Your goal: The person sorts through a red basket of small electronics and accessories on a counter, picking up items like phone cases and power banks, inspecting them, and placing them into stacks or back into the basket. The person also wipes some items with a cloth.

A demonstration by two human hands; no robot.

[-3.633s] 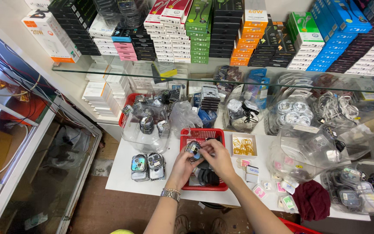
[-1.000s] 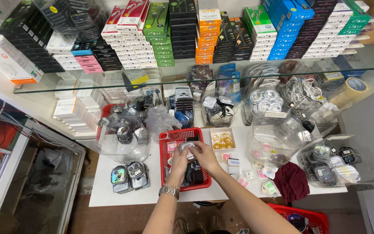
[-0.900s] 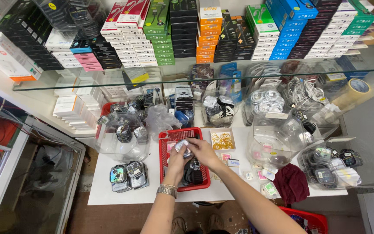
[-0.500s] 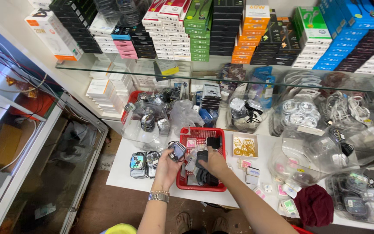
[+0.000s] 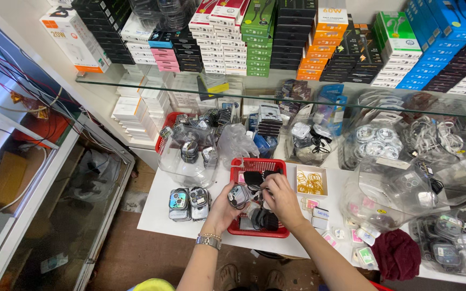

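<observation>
My left hand (image 5: pixel 221 209), with a metal bracelet on its wrist, holds a smartwatch (image 5: pixel 238 195) with a dark square face over the red basket (image 5: pixel 245 231). My right hand (image 5: pixel 283 198) grips a black strap (image 5: pixel 253 178) that runs to the watch. Both hands hover above the basket, which holds more dark watches and straps (image 5: pixel 265 219). Two finished watches (image 5: pixel 189 198) lie side by side on the white table (image 5: pixel 160 213), just left of my left hand.
A small white box of yellow rubber bands (image 5: pixel 311 182) sits right of the basket. Clear bags of watches, cables and chargers crowd the table's back and right. A dark red cloth (image 5: pixel 403 254) lies near the front edge. A glass shelf (image 5: pixel 152 86) of stacked boxes hangs above.
The camera view shifted. My left hand stayed on the watch over the basket while my right hand picked up a black strap and brought it to the watch.
</observation>
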